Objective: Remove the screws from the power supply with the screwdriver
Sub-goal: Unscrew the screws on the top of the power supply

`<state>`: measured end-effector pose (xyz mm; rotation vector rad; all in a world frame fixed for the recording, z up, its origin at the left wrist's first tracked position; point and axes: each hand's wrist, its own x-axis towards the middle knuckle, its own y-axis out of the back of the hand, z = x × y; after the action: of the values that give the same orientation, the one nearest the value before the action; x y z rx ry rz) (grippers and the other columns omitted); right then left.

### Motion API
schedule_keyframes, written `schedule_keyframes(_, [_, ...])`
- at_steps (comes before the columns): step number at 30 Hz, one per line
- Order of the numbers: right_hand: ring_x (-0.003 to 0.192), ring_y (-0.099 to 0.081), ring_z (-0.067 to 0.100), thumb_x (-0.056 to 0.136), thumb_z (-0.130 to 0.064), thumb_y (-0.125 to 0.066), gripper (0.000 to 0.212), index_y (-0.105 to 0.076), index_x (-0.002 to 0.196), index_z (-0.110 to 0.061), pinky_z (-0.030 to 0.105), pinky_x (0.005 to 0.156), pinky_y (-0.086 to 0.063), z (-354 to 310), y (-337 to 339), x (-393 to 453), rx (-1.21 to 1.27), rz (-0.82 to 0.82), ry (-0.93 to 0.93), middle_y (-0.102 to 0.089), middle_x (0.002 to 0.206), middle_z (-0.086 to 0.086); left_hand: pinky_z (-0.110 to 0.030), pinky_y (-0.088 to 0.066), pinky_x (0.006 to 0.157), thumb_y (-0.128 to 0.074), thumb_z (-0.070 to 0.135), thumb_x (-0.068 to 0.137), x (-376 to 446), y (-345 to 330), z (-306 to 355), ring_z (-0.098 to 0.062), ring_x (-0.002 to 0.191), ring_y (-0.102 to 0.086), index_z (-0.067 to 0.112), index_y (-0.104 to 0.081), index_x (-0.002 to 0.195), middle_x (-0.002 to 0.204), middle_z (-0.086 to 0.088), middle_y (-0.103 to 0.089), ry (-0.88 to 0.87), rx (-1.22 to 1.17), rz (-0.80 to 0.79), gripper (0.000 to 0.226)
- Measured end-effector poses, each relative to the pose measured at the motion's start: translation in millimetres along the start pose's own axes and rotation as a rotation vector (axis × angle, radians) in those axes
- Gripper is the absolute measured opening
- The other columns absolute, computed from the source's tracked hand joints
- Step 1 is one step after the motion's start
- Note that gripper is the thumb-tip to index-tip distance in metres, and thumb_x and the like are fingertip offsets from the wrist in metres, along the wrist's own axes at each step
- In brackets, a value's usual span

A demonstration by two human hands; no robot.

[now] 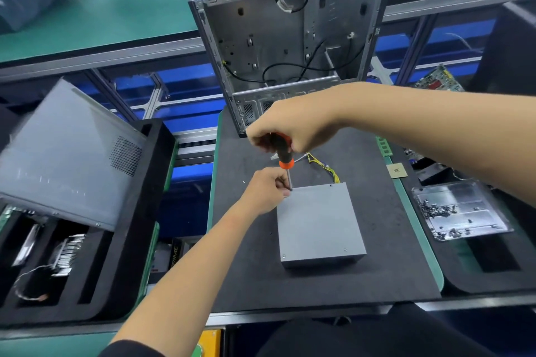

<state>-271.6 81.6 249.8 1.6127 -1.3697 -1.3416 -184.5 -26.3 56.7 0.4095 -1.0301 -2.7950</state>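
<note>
Left hand pinches the screwdriver shaft at the power supply's far-left corner; right hand grips the handle. Three corner screws apparently remain.

a dark mat covered the desk, whose green top showed at the mat's edges. on the mat lay a grey power supply with its wires trailing behind, and an open computer case stood at the far end.

Computer case blocks behind; mat open right
</note>
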Motion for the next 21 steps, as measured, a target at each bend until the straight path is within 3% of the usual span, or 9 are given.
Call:
schedule_keyframes(3, [0.071,-0.055,0.013,0.076,-0.018,-0.068,0.019,-0.054,0.089,-0.018,0.026,0.056,-0.04,-1,-8,4,-0.073,0.016,-0.066,-0.063,0.078,-0.007,-0.024,-0.049,0.068,-0.068,-0.005,0.074,-1,0,0,-0.008,0.061,-0.053,0.019,-0.06,0.066,0.066,0.002,-0.061,0.003,-0.01,-0.002,0.026])
schedule_keyframes(6, [0.066,-0.065,0.023,0.092,-0.05,-0.045,0.035,-0.053,0.084,-0.017,0.028,0.052,-0.042,1,-8,8,-0.29,0.031,-0.276,-0.066,0.074,0.005,-0.009,-0.041,0.057,-0.069,-0.003,0.073,-2,1,2,-0.005,0.058,-0.05,0.025,-0.056,0.061,0.064,0.005,-0.06,0.004,-0.009,0.01,0.034])
schedule_keyframes(8, [0.069,-0.062,0.028,0.1,-0.041,-0.036,0.032,-0.05,0.085,-0.017,0.03,0.05,-0.038,4,-11,11,-0.362,0.065,-0.287,-0.064,0.079,0.008,-0.008,-0.039,0.055,-0.069,-0.003,0.073,-2,1,2,-0.006,0.058,-0.05,0.025,-0.056,0.061,0.065,0.004,-0.06,0.004,-0.011,0.012,0.033])
schedule_keyframes(11, [0.072,-0.051,0.013,0.09,-0.02,-0.054,0.01,-0.044,0.09,-0.022,0.028,0.053,-0.033,5,-9,5,-0.132,0.082,-0.087,-0.054,0.076,-0.013,-0.015,-0.043,0.06,-0.069,-0.003,0.074,-3,0,2,-0.009,0.061,-0.051,0.018,-0.06,0.067,0.069,-0.001,-0.062,0.003,-0.026,0.012,0.024])
schedule_keyframes(14, [0.071,-0.05,0.002,0.073,-0.005,-0.065,0.03,-0.049,0.089,-0.024,0.023,0.059,-0.04,1,-6,-3,0.127,0.041,-0.005,-0.057,0.084,-0.011,-0.01,-0.041,0.058,-0.069,-0.004,0.074,-4,1,1,-0.009,0.06,-0.051,0.015,-0.062,0.07,0.067,0.0,-0.061,-0.018,-0.02,0.01,0.021])
schedule_keyframes(16, [0.072,-0.049,0.007,0.077,-0.02,-0.066,0.022,-0.048,0.089,-0.023,0.028,0.061,-0.04,-2,-11,-2,0.065,0.08,-0.06,-0.056,0.086,-0.005,-0.011,-0.042,0.059,-0.069,-0.004,0.074,-3,1,1,-0.008,0.06,-0.05,0.017,-0.06,0.068,0.067,0.0,-0.061,-0.015,-0.017,0.004,0.023])
schedule_keyframes(18, [0.066,-0.045,0.016,0.091,-0.045,-0.051,0.025,-0.043,0.089,-0.021,0.032,0.056,-0.036,-4,-15,0,-0.213,0.123,-0.244,-0.044,0.076,-0.002,-0.011,-0.041,0.058,-0.069,-0.003,0.074,-2,1,1,-0.006,0.058,-0.049,0.021,-0.058,0.064,0.066,0.002,-0.061,-0.003,-0.019,0.006,0.028])
schedule_keyframes(20, [0.06,-0.039,0.019,0.1,-0.043,-0.034,0.029,-0.04,0.089,-0.017,0.033,0.052,-0.032,-7,-16,4,-0.408,0.159,-0.34,-0.034,0.07,-0.001,-0.007,-0.039,0.054,-0.069,-0.003,0.073,-2,1,1,-0.004,0.056,-0.048,0.024,-0.056,0.061,0.064,0.004,-0.059,-0.003,-0.015,0.014,0.032])
schedule_keyframes(21, [0.059,-0.04,0.019,0.101,-0.038,-0.036,0.026,-0.04,0.089,-0.016,0.032,0.052,-0.031,-6,-16,5,-0.396,0.17,-0.303,-0.034,0.069,-0.002,-0.007,-0.038,0.054,-0.069,-0.003,0.073,-2,1,1,-0.004,0.055,-0.047,0.025,-0.056,0.061,0.063,0.004,-0.058,-0.004,-0.014,0.014,0.033])
